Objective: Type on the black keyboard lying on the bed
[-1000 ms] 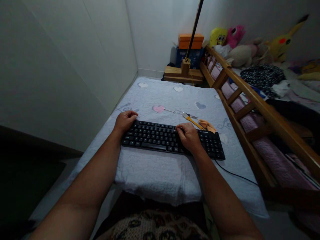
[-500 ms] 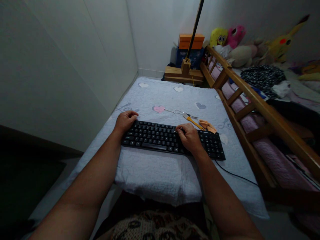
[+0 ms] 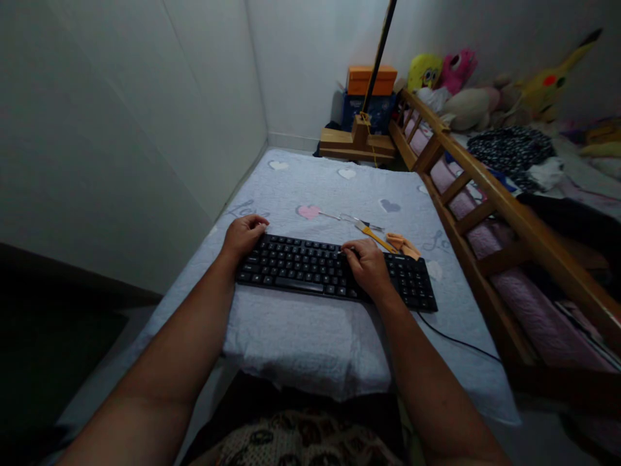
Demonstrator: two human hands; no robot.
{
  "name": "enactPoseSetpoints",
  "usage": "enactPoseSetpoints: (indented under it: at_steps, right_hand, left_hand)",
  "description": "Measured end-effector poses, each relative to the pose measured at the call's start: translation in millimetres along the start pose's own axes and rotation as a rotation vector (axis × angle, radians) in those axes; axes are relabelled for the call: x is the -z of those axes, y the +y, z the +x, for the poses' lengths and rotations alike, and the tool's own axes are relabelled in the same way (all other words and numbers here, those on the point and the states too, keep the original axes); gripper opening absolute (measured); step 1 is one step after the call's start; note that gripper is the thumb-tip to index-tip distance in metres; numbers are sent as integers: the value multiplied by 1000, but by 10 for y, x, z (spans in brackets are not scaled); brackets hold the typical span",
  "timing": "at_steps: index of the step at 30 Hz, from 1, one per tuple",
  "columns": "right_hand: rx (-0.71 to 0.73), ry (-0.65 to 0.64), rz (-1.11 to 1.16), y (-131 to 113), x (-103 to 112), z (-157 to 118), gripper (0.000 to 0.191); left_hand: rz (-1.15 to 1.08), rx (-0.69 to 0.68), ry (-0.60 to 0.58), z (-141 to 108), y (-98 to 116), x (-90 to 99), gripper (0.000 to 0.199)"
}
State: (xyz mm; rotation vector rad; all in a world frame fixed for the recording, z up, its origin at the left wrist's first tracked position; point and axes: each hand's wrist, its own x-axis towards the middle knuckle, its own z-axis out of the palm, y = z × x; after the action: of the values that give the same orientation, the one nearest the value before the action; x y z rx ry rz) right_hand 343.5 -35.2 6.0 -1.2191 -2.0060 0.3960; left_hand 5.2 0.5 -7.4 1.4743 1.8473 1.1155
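A black keyboard (image 3: 301,266) lies on a pale blue cloth with hearts (image 3: 310,336). My left hand (image 3: 245,237) rests at its upper left corner, fingers closed together; a small whitish tip shows at the fingertips, too small to name. Over the right part of the keys is my right hand (image 3: 363,260), its thumb and fingers pinched around something small and pale that I cannot make out. Behind the keyboard lie a brush with a yellow handle (image 3: 377,238), thin metal tools (image 3: 359,221) and a folded orange cloth (image 3: 402,244).
A cable (image 3: 458,340) runs from the keyboard to the right. Along the right side stands a wooden bed rail (image 3: 490,178), with plush toys beyond it. An orange box (image 3: 371,80) and a wooden stand (image 3: 356,144) are behind the table; a pale panel (image 3: 145,129) is left.
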Motion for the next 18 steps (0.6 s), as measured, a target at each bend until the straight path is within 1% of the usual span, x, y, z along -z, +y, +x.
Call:
enactPoseSetpoints:
  at_steps: [7, 18]
  right_hand:
    - [9, -12, -3, -14, 1, 5, 19]
    - [-1, -50, 16, -65, 63, -9, 19]
  left_hand:
    - [-12, -3, -7, 23, -38, -4, 31]
    - [21, -6, 4, 19, -4, 5, 30]
